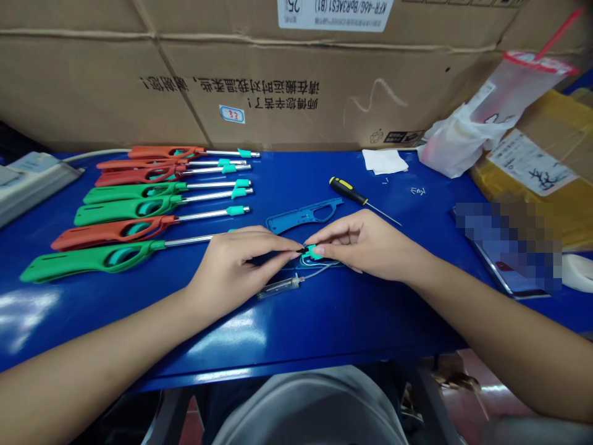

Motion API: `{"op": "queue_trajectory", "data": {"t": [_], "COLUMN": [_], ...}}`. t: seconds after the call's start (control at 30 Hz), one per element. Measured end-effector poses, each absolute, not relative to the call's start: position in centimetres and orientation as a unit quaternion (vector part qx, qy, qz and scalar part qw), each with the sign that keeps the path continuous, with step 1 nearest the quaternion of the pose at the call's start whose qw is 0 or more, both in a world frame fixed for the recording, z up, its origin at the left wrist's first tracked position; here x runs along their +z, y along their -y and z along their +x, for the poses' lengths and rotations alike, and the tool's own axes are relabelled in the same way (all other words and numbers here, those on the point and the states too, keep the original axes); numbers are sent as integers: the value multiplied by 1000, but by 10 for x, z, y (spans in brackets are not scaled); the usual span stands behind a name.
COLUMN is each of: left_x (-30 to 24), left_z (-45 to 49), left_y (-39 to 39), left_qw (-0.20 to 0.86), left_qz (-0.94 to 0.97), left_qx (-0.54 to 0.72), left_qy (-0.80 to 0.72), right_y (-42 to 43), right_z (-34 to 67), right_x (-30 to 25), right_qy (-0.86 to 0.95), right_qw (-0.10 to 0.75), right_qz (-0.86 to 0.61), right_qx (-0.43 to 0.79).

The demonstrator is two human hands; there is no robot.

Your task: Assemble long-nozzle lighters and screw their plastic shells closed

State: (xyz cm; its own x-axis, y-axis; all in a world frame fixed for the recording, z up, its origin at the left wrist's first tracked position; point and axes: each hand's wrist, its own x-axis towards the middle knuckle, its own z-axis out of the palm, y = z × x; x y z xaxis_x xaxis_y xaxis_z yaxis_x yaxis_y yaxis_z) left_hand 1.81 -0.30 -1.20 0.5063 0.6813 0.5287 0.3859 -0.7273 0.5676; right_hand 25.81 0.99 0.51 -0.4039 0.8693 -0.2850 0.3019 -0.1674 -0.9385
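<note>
1. Cardboard carton point(259, 130) fills the background, its printing upside down to us; a yellow-taped box point(551, 157) stands to the right.
2. Glossy blue table point(343, 327) carries the work.
3. Seven red and green long-nosed lighters point(109, 214) lie in a row on the left, shells closed. We judge these assembled, though their undersides are hidden from us.
4. Left hand point(231, 262): thumb and fingertips pinched together on a small black part point(304, 250).
5. Right hand point(375, 247): thumb and forefinger closed on a teal piece point(317, 251), right beside the black part. Whether the two pieces are joined we cannot tell.
6. One blue shell half point(293, 219) lies apart just beyond the hands, inner side up. More blue shell shows beneath the fingers, mostly covered; we take it for the matching half.
7. Screwdriver point(348, 190), black and yellow, rests beyond the right hand, untouched.
8. Clear tank point(279, 287) lies on the table near the left hand, outside the shell, with a thin tube running from it toward the right hand.
9. Small silvery bits point(417, 191), probably screws, lie loose farther back.
10. Progress, our estimate: inner parts only partly placed; seating the tank, closing the shell and fastening it remain.
</note>
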Motion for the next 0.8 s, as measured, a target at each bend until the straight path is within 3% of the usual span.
{"op": "queue_trajectory", "data": {"t": [0.2,0.43,0.8], "left_x": [-12,-19,-24], "left_z": [18,17,16], "left_y": [4,1,-5], "left_qw": [194,203,187], "left_qz": [829,829,857], "left_qx": [393,371,341], "left_qy": [-346,-367,-340], "right_y": [-8,-6,-9], "right_z": [260,262,259], "right_x": [9,2,2], "right_qy": [614,702,706], "right_qw": [224,221,236], "right_qz": [-474,-485,-507], "right_qx": [590,472,435]}}
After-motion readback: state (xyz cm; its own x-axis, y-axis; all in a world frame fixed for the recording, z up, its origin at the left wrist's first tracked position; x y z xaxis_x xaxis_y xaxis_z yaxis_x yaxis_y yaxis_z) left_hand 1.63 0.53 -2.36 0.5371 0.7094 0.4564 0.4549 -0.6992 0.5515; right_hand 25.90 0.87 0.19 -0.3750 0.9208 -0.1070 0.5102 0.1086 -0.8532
